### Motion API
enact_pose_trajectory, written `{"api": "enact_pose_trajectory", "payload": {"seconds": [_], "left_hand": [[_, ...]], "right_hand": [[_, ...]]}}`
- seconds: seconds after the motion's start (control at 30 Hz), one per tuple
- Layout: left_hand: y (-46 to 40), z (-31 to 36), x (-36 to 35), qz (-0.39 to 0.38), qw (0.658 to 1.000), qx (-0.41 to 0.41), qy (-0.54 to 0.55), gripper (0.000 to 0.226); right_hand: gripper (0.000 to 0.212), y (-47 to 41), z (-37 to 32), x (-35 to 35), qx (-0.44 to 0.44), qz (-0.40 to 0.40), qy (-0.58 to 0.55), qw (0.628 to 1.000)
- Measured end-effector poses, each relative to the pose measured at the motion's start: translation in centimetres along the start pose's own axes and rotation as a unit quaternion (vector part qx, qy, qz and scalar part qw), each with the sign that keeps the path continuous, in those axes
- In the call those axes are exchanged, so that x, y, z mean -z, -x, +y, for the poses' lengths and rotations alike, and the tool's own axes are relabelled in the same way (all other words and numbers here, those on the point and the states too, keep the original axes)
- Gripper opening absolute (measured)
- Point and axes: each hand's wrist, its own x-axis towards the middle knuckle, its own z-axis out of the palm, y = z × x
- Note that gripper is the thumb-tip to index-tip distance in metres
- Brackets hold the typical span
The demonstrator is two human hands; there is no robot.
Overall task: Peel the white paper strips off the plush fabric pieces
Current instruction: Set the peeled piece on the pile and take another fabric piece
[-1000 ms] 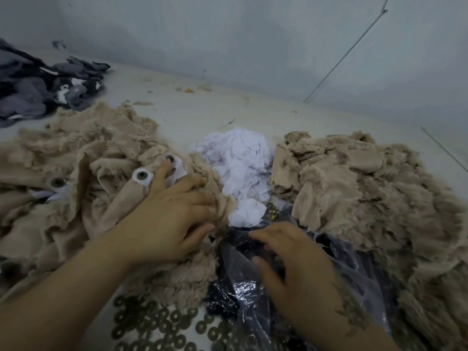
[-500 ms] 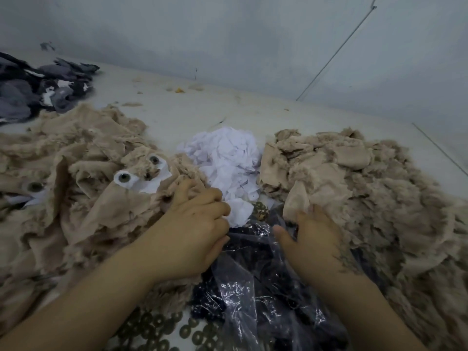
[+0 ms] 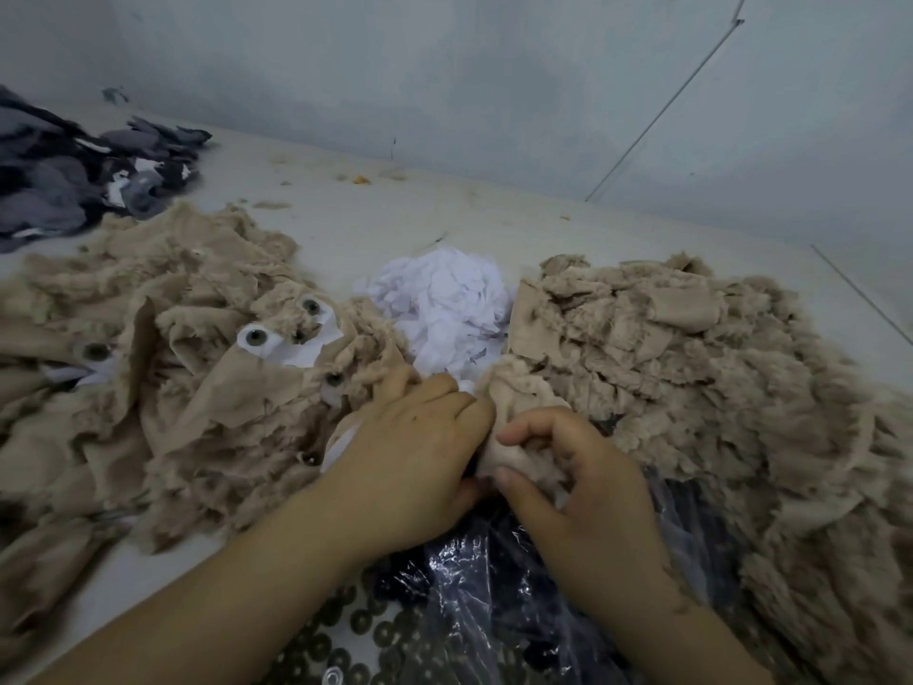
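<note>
Both hands met: right hand [image 3: 588, 482] now gripped a plush piece [image 3: 518, 402] with left hand [image 3: 415, 462] (strip unseen), so peeling looked imminent.

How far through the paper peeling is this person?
Partway. Done: crumpled white paper heap and a paper-free beige pile at right. In hand: left hand and right hand grip one beige piece. Left: the left pile, white strips attached.
</note>
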Motion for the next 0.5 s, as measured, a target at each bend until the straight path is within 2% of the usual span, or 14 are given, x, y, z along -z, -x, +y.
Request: {"api": "enact_pose_trajectory", "payload": {"seconds": [0.1, 0.17, 0.2, 0.27, 0.33, 0.43, 0.5], "left_hand": [[0.0, 1.2, -0.1, 0.038, 0.995, 0.040, 0.084, 0.021], [0.3, 1.4, -0.1, 0.069, 0.982, 0.087, 0.152, 0.018], [0.4, 1.4, 0.0, 0.085, 0.973, 0.111, 0.181, 0.019], [0.8, 1.5, 0.1, 0.107, 0.959, 0.143, 0.219, 0.022], [1.1, 1.9, 0.5, 0.127, 0.954, 0.138, 0.232, 0.025], [1.9, 2.9, 1.0, 0.114, 0.958, 0.097, 0.243, 0.025], [2.3, 3.4, 1.2, 0.084, 0.971, 0.063, 0.217, 0.025]], "right_hand": [[0.032, 0.3, -0.3, 0.0, 0.024, -0.019, -0.010, 0.999], [0.029, 0.4, -0.3, 0.4, -0.035, -0.023, -0.019, 0.999], [0.031, 0.3, -0.5, 0.6, -0.099, -0.033, -0.049, 0.993], [0.046, -0.1, -0.5, 0.8, -0.252, -0.097, -0.178, 0.946], [0.051, -0.2, -0.5, 0.6, -0.336, -0.138, -0.294, 0.884], [0.059, -0.3, 0.0, -0.1, -0.322, -0.095, -0.396, 0.855], [0.051, -0.4, 0.0, -0.2, -0.310, -0.060, -0.489, 0.813]]}}
